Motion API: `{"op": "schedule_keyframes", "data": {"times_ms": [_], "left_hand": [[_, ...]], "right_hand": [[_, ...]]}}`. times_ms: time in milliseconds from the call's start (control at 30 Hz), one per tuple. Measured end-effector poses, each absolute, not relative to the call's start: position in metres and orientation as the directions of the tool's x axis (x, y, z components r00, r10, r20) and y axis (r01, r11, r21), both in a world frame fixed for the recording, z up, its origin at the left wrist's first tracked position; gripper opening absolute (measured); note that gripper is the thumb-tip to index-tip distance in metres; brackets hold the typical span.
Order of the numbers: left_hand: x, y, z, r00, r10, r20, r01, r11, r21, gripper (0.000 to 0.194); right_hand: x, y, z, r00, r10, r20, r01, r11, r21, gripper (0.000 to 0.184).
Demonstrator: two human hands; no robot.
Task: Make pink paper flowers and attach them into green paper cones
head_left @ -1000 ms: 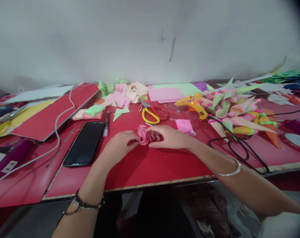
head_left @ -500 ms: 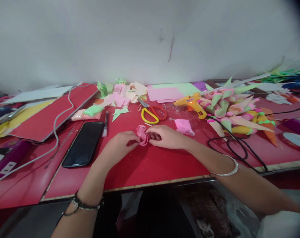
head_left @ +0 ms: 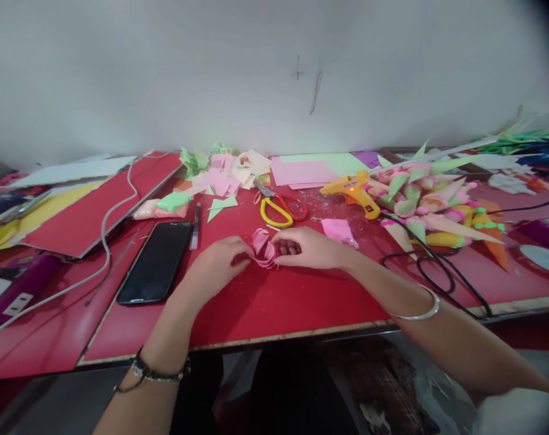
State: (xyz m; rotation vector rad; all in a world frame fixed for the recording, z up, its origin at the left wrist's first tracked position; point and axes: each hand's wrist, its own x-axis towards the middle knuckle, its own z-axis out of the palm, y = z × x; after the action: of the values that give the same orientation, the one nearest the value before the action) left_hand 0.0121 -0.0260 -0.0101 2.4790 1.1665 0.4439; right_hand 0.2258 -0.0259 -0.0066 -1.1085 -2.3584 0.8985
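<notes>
A pink paper flower (head_left: 264, 249) with curled petals is held low over the red table, between my two hands. My left hand (head_left: 226, 260) pinches its left edge between thumb and fingers. On the other side my right hand (head_left: 308, 248) has its thumb and curled fingers on the right petals. Just beyond the flower lie scissors (head_left: 276, 211) with one yellow and one red handle. A small packet of pink clay (head_left: 339, 232) rests right of my right hand. The underside of the flower is hidden.
A black phone (head_left: 155, 263) and a pen (head_left: 195, 226) lie to the left. A yellow glue gun (head_left: 353, 193), its light lit, sits at the back right with a looping black cord (head_left: 441, 272). Paper cones (head_left: 419, 205) are heaped beside it. Paper scraps (head_left: 220, 172) lie near the wall.
The flower has turned a little and its petals look wider spread. Both hands stay at it with small finger shifts. The whole view has moved slightly.
</notes>
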Motion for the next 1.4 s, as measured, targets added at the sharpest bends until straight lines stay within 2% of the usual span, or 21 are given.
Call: {"op": "schedule_keyframes", "data": {"times_ms": [200,333,433,567,667,767,900,1267,1400], "left_hand": [[0.009,-0.021,-0.012,0.559,0.797,0.227,0.705,-0.602,0.377,0.03],[0.012,-0.02,-0.014,0.572,0.783,0.244,0.707,-0.621,0.337,0.042],[0.019,-0.024,-0.015,0.565,0.782,0.263,0.719,-0.623,0.307,0.039],[0.027,-0.029,-0.014,0.535,0.828,0.17,0.801,-0.561,0.208,0.027],[0.032,-0.03,-0.012,0.466,0.88,0.089,0.871,-0.474,0.126,0.027],[0.038,-0.028,-0.011,0.43,0.897,0.107,0.896,-0.438,0.071,0.031],[0.044,-0.026,-0.01,0.394,0.911,0.126,0.913,-0.403,0.057,0.035],[0.037,-0.019,-0.013,0.419,0.893,0.163,0.905,-0.426,0.008,0.018],[0.035,-0.021,-0.01,0.393,0.878,0.274,0.905,-0.422,0.056,0.016]], "right_hand": [[0.227,-0.026,-0.006,-0.619,0.783,0.061,0.521,0.468,-0.714,0.023],[0.226,-0.026,-0.007,-0.508,0.852,0.129,0.518,0.422,-0.744,0.021],[0.224,-0.026,-0.008,-0.432,0.885,0.172,0.514,0.399,-0.76,0.02],[0.222,-0.024,-0.011,-0.381,0.899,0.215,0.526,0.402,-0.749,0.02],[0.221,-0.024,-0.013,-0.378,0.896,0.231,0.527,0.414,-0.742,0.019],[0.22,-0.023,-0.015,-0.381,0.893,0.238,0.528,0.422,-0.737,0.018],[0.22,-0.021,-0.016,-0.39,0.887,0.246,0.53,0.435,-0.728,0.017],[0.223,-0.018,-0.018,-0.373,0.888,0.27,0.549,0.446,-0.707,0.018],[0.223,-0.016,-0.02,-0.305,0.9,0.31,0.538,0.432,-0.724,0.016]]}}
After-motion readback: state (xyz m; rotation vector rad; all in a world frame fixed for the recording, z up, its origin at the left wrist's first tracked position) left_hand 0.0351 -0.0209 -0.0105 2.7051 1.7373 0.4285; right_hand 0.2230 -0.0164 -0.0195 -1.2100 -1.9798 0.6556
